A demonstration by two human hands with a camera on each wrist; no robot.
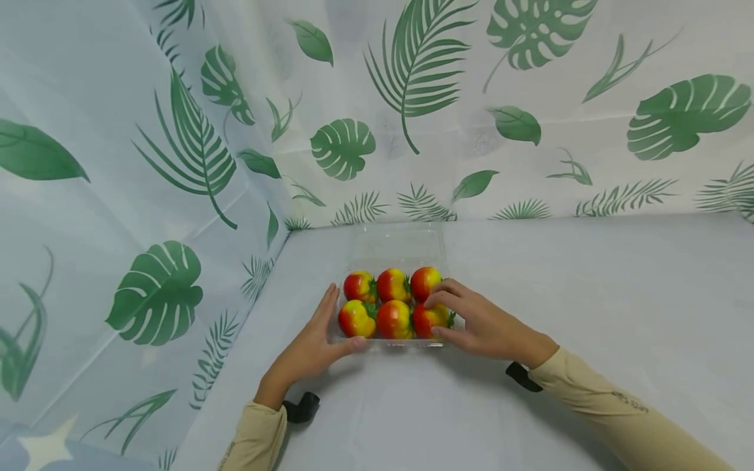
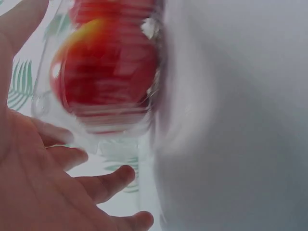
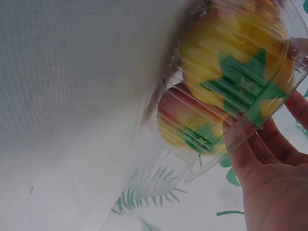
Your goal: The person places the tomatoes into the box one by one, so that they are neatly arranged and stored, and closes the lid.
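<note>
A clear plastic clamshell box (image 1: 406, 343) lies on the white surface, its transparent lid (image 1: 397, 245) folded back at the far side. Several round red-and-yellow fruits with green leafy tops fill it in two rows. My right hand (image 1: 485, 322) reaches over the right edge and grips the front right fruit (image 1: 424, 319) between thumb and curled fingers. In the right wrist view that fruit's star-shaped green top (image 3: 245, 86) shows through the plastic wall. Along the box's left side, my left hand (image 1: 309, 347) rests with straight fingers, its thumb at the front left corner.
A white cloth-covered table (image 1: 589, 294) extends to the right and in front of the box. Leaf-printed white curtains (image 1: 424, 163) rise behind it and at the left. Each wrist carries a black band mount (image 1: 302, 408) below a beige sleeve.
</note>
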